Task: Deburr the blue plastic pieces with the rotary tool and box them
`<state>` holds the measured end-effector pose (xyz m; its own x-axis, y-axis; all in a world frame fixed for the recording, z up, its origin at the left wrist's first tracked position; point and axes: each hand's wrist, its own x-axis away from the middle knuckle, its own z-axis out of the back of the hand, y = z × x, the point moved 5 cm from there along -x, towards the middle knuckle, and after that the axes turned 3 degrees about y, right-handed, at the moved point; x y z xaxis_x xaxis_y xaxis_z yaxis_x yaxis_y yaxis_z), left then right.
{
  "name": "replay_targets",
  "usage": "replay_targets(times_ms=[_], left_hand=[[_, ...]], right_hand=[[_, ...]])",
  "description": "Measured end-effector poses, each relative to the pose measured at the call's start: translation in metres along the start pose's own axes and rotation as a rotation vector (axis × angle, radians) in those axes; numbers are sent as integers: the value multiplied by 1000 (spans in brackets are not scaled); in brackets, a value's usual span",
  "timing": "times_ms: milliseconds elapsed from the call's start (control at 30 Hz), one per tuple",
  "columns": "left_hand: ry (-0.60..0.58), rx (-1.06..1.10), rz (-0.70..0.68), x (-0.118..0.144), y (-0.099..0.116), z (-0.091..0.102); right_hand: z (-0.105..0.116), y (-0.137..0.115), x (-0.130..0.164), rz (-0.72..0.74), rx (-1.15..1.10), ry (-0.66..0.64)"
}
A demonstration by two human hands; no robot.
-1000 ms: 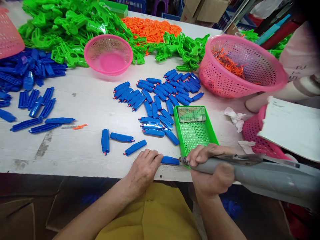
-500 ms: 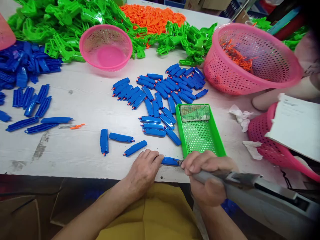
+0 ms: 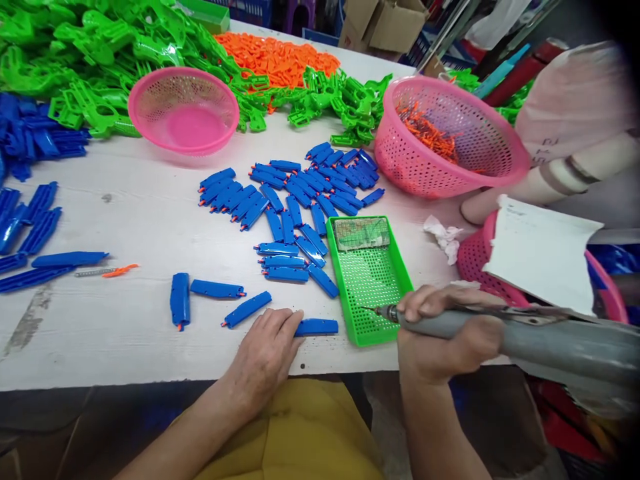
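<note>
My left hand (image 3: 267, 350) rests on the white table (image 3: 125, 213) near its front edge, fingertips pinching the end of a blue plastic part (image 3: 317, 327) that lies flat. My right hand (image 3: 443, 333) grips a grey power screwdriver (image 3: 525, 340). The tool's bit hangs over the front end of a green mesh tray (image 3: 370, 280), apart from the blue part. Several more blue parts (image 3: 295, 200) lie spread out behind the tray, and three blue parts (image 3: 215, 300) lie to the left of my left hand.
Two pink baskets stand on the table: an empty small one (image 3: 183, 110) and a large one (image 3: 445, 137) with orange pieces. Green parts (image 3: 125, 47) and orange parts (image 3: 275, 57) are heaped at the back. Another person's arm (image 3: 540, 180) and a paper-covered pink basket (image 3: 540, 257) sit at right.
My right hand has pulled the screwdriver away from the blue part's end and lifted it right, over the green tray. My left hand still holds the part.
</note>
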<state>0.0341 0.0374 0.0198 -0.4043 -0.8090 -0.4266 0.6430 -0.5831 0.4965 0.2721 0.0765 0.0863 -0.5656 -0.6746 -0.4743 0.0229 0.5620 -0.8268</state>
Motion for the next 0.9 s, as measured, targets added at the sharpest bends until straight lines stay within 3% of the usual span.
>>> replay_targets(times_ms=[267, 700, 900], left_hand=[[-41, 58, 45, 1, 1, 2], [3, 61, 30, 2, 0, 3], [20, -14, 21, 5, 1, 2]], right_hand=[[-2, 11, 2, -29, -11, 13], [-15, 9, 4, 22, 12, -52], [-9, -9, 1, 10, -13, -35]])
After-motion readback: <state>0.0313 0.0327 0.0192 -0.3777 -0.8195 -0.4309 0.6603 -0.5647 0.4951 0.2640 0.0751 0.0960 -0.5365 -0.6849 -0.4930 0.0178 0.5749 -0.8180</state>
